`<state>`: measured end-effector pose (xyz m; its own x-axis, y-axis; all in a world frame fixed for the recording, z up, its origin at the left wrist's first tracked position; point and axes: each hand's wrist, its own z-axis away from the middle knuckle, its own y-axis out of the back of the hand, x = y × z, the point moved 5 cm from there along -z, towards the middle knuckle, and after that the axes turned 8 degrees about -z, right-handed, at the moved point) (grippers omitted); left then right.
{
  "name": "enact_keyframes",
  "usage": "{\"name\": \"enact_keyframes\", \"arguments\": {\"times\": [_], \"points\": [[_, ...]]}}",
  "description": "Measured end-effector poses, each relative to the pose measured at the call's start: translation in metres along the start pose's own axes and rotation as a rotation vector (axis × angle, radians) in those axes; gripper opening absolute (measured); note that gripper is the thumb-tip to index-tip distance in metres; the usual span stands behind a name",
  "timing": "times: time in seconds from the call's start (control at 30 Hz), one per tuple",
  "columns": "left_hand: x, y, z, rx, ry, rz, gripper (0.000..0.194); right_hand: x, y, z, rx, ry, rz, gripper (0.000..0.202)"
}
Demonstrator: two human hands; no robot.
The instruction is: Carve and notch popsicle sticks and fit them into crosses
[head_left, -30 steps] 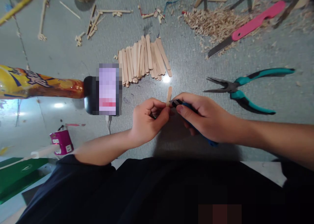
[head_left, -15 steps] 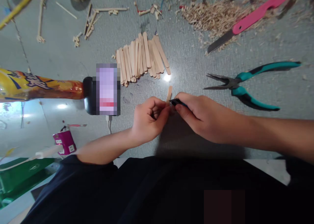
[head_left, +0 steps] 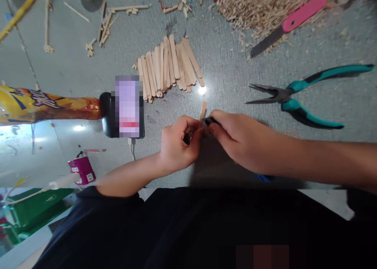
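Observation:
My left hand [head_left: 180, 145] is closed, with thumb and forefinger pinching the lower part of a wooden craft stick [head_left: 203, 110]. The stick's rounded end points away from me. My right hand [head_left: 235, 133] is wrapped round a black hand tool with a metal tip [head_left: 211, 121]; the fingers cover most of it, so I cannot tell its exact kind. That tip sits against or right beside the stick, close to the left fingertips. A small blue piece [head_left: 265, 178] shows below the right wrist; whether it belongs to the tool is unclear.
Craft sticks [head_left: 165, 66] lie in an overlapping row ahead. To the right are open long-nose pliers [head_left: 282, 96], a pink-handled saw [head_left: 297, 21] and wood shavings [head_left: 259, 11]. A phone [head_left: 128, 106] leans by a yellow bottle [head_left: 44, 104]; a purple power adapter [head_left: 86, 171] is nearer.
The view has shifted slightly. The blue piece below the right wrist has come into sight. Both hands keep their grips, and the tool tip stays by the craft stick.

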<state>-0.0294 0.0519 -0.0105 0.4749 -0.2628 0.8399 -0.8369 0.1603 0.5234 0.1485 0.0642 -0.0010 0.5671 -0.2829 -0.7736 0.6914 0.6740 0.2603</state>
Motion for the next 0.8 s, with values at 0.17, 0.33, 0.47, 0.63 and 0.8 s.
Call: {"name": "enact_keyframes", "arguments": {"times": [0.17, 0.33, 0.47, 0.63, 0.8], "points": [[-0.006, -0.001, 0.005, -0.004, 0.023, -0.071, 0.010, 0.001, 0.001, -0.004, 0.020, 0.011, -0.023, 0.026], [-0.008, -0.003, 0.008, -0.008, 0.006, -0.137, 0.012, 0.006, 0.001, -0.007, -0.055, -0.027, -0.162, 0.029], [-0.009, -0.004, 0.008, -0.023, 0.048, -0.130, 0.015, 0.009, 0.001, -0.008, -0.062, -0.038, -0.204, 0.033], [-0.010, -0.003, 0.008, -0.031, 0.061, -0.109, 0.017, 0.006, 0.002, -0.010, -0.033, -0.021, -0.186, 0.036], [-0.018, -0.005, 0.010, -0.062, 0.176, 0.037, 0.019, 0.006, 0.005, -0.013, -0.160, -0.099, -0.336, 0.042]]}}
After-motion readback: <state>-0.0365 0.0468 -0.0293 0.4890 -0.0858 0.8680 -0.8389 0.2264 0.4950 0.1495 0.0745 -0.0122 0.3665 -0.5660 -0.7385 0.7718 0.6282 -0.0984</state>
